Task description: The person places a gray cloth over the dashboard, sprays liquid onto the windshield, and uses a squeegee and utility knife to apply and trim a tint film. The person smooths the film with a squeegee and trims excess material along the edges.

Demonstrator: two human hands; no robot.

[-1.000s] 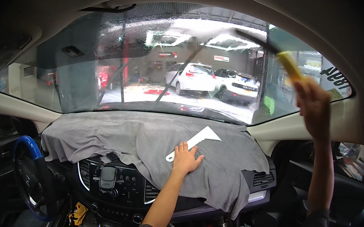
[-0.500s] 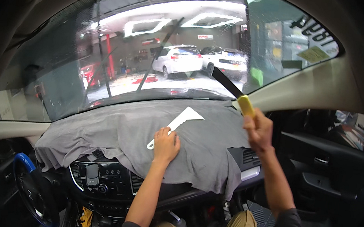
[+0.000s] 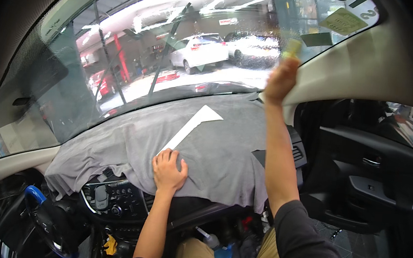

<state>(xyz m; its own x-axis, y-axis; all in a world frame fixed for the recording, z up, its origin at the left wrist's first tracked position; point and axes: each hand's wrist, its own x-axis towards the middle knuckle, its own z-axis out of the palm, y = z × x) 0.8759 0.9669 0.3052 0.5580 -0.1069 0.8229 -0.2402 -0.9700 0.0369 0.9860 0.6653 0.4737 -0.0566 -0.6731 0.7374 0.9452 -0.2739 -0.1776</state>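
My right hand [image 3: 281,81] is raised against the right part of the windshield [image 3: 194,52], closed round a yellow-handled squeegee [image 3: 292,48]. Motion blurs the tool, and its dark blade cannot be made out now. My left hand [image 3: 168,169] lies palm down on a grey cloth [image 3: 223,161] spread over the dashboard, its fingers apart. Beneath its fingertips ends the handle of a white flat scraper [image 3: 192,125], which lies on the cloth with its wide blade toward the glass. The fingers hide the handle's end.
A blue-trimmed steering wheel [image 3: 36,195] is at the left, beside the centre console [image 3: 118,198]. The door panel [image 3: 366,146] stands to the right. A spray bottle [image 3: 211,240] sits low near my legs. Stickers [image 3: 343,21] are on the glass, upper right.
My right hand has gone up and forward to the glass with the squeegee. My left hand has slid back toward me along the white scraper's handle. The view has tilted.
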